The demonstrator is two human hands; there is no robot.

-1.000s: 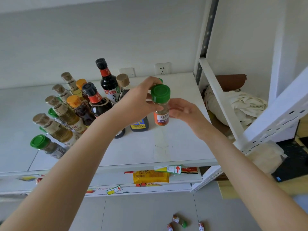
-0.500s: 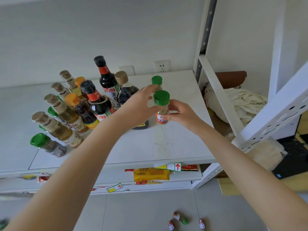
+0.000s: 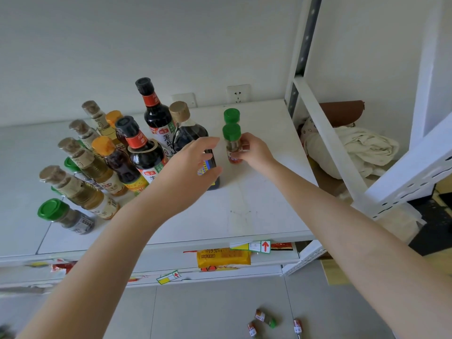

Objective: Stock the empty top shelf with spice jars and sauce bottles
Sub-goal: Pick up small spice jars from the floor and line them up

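Observation:
On the white top shelf (image 3: 244, 211) my right hand (image 3: 254, 152) grips a small green-capped spice jar (image 3: 232, 145) with an orange label, standing upright on the shelf. A second green-capped jar (image 3: 231, 115) stands right behind it. My left hand (image 3: 190, 172) hovers just left of the held jar, fingers apart, holding nothing, in front of a dark sauce bottle with a tan cap (image 3: 188, 133). Several sauce bottles (image 3: 144, 152) and spice jars (image 3: 66, 216) fill the shelf's left half.
White shelf uprights and a slanted brace (image 3: 330, 140) stand at the right, with a crumpled cloth (image 3: 362, 150) behind. A yellow packet (image 3: 223, 258) lies on a lower shelf. Three small jars (image 3: 266, 319) lie on the grey floor below.
My right hand has carried the green-capped jar down and back onto the shelf, in front of the other green-capped jar. My left hand has let go of it and opened.

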